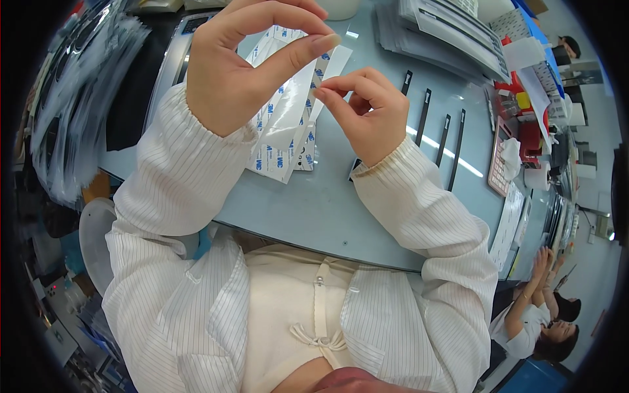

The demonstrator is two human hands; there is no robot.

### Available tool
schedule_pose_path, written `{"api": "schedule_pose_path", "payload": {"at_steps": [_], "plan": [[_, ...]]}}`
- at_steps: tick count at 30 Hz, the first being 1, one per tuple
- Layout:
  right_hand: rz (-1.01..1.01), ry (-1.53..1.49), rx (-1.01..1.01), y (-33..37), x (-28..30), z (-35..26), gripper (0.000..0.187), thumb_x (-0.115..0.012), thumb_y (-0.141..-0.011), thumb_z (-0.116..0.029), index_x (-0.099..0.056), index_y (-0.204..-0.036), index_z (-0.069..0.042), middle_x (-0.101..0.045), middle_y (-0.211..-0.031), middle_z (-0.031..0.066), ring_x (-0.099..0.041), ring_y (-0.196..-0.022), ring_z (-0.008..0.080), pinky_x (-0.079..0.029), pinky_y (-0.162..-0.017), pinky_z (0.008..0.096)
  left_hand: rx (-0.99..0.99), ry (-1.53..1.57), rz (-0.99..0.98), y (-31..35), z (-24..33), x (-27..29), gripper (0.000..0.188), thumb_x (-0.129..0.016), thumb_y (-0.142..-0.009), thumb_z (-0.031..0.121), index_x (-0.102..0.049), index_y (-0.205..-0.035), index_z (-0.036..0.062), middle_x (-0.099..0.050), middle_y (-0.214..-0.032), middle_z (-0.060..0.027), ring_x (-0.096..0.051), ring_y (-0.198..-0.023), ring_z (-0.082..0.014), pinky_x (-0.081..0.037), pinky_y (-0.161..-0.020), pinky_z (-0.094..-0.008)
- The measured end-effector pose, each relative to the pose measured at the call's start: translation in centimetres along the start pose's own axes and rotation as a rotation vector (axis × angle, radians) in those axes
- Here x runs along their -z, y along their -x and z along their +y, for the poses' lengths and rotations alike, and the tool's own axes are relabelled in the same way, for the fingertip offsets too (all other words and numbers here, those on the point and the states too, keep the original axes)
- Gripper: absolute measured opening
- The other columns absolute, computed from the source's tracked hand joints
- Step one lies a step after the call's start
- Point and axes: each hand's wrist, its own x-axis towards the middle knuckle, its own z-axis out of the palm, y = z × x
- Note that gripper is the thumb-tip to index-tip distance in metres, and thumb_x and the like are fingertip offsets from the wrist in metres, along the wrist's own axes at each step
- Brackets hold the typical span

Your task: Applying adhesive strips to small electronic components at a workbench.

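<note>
My left hand (239, 82) is raised over the table, thumb and a fingertip brought together in a pinch. My right hand (375, 114) is lower and to the right, also pinching. Whatever either pinch holds is too small to make out. Beneath and between the hands lie white adhesive-backed sheets (278, 141) with blue print. A narrow plain white strip (338, 63) shows between the two hands; whether it lies on the sheets or is held is unclear. Several slim black strips (424, 118) lie in a row to the right of my right hand.
Stacked flat panels (452, 39) stand at the back right. A pink calculator (500, 157) and crumpled tissue (511, 156) lie at the right edge, near red containers (529, 111). Clear plastic sheets (78, 111) pile up on the left. Other people (547, 327) sit at the far right.
</note>
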Motion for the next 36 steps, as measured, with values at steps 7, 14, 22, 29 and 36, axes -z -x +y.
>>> {"api": "schedule_pose_path", "payload": {"at_steps": [7,14,22,29,36], "plan": [[0.007,-0.075,-0.029,-0.2,-0.2,-0.1,0.008,-0.080,-0.082,-0.009,-0.077,-0.089,-0.006,-0.066,-0.081,0.0000,-0.046,-0.054,0.0016,-0.034,-0.048,0.0180,-0.040,-0.041,-0.030,-1.3,1.9,-0.8,0.009,-0.079,-0.081,0.007,-0.074,-0.087,0.0035,-0.068,-0.105,-0.0116,-0.064,-0.096,-0.0198,-0.047,-0.084,-0.0314],[0.047,-0.049,-0.039,-0.3,1.7,-0.5,0.008,-0.080,-0.082,-0.007,-0.076,-0.088,-0.004,-0.065,-0.080,-0.0007,-0.044,-0.054,0.0018,-0.031,-0.049,0.0174,1.042,-0.724,-0.280,1.5,5.9,1.3,0.044,-0.061,-0.095,0.014,-0.056,-0.139,0.0131,-0.065,-0.127,-0.0116,-0.061,-0.116,-0.0250,-0.047,-0.098,-0.0367],[-0.017,0.167,0.213,-0.1,3.0,-2.0,0.009,-0.080,-0.077,-0.004,-0.075,-0.084,-0.003,-0.065,-0.078,0.0015,-0.045,-0.052,0.0035,-0.032,-0.046,0.0193,1.070,-0.909,-0.706,5.9,4.8,-1.1,0.064,-0.067,-0.093,0.026,-0.040,-0.150,0.0150,-0.046,-0.148,-0.0167,-0.039,-0.140,-0.0341,-0.029,-0.118,-0.0459],[-0.051,0.177,0.329,0.4,3.8,-5.0,0.012,-0.080,-0.074,0.000,-0.074,-0.083,-0.004,-0.065,-0.077,0.0042,-0.048,-0.052,0.0066,-0.034,-0.045,0.0205,1.079,-1.073,-0.822,6.0,4.4,-1.2,0.083,-0.077,-0.083,0.043,-0.038,-0.150,0.0134,-0.045,-0.149,-0.0149,-0.037,-0.142,-0.0307,-0.020,-0.122,-0.0455],[-0.066,0.226,0.364,0.3,4.2,-5.3,0.019,-0.081,-0.073,-0.003,-0.072,-0.089,-0.003,-0.066,-0.084,0.0060,-0.054,-0.059,0.0103,-0.041,-0.050,0.0221,1.092,-1.081,-0.819,5.9,4.6,-1.2,0.080,-0.078,-0.083,0.041,-0.040,-0.149,0.0171,-0.044,-0.150,-0.0111,-0.036,-0.143,-0.0279,-0.020,-0.123,-0.0465]]}}
